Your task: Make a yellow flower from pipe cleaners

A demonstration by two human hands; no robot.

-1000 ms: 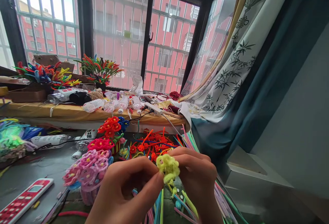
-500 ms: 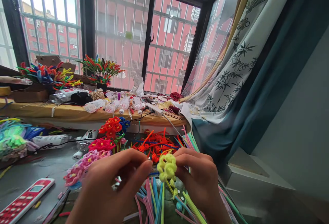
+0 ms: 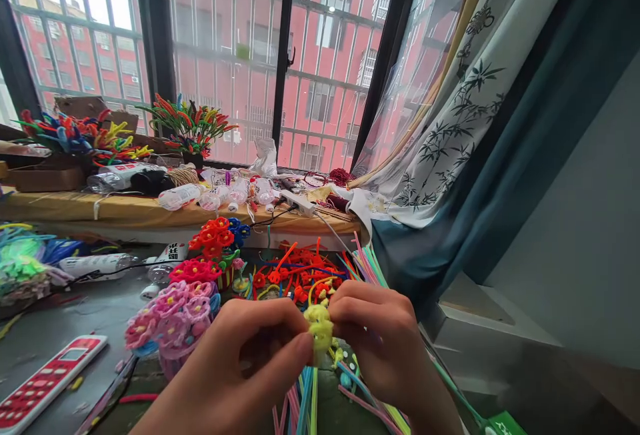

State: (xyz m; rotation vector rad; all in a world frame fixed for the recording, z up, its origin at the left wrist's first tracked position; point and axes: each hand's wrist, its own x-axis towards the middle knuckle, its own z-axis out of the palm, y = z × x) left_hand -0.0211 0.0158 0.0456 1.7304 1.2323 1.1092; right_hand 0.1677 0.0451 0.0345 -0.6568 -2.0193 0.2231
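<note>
Window (image 3: 325, 55): barred, in a dark frame beyond the pink flower bunch (image 3: 173, 318), with a pink building (image 3: 250, 88) outside.
Ledge (image 3: 125, 208): covered in tan cloth, behind the bunch; we see clear bottles (image 3: 180, 196), a power strip (image 3: 297, 203) and two clusters of colorful fuzzy stems on it.
Curtains (image 3: 500, 162): teal beside a white leaf pattern, well to the right of the bunch.
Desk (image 3: 45, 325): dark and cluttered, under the bunch; our red-and-white handset (image 3: 47, 382) lies to the bunch's left, nearer us.
Red flowers (image 3: 215, 238): upright, just behind the bunch.
Red pieces (image 3: 300, 275): heaped to the bunch's right and farther back.
Pastel stems (image 3: 307, 395): loose, to the bunch's right and nearer us.
Yellow flower (image 3: 320, 328): raised over the desk to the bunch's right, between our hands.
Left hand (image 3: 250, 355): we pinch the yellow flower's left edge between thumb and forefinger.
Right hand (image 3: 383, 335): our bent fingers close on its right edge; we cannot see the thumb tip.
</note>
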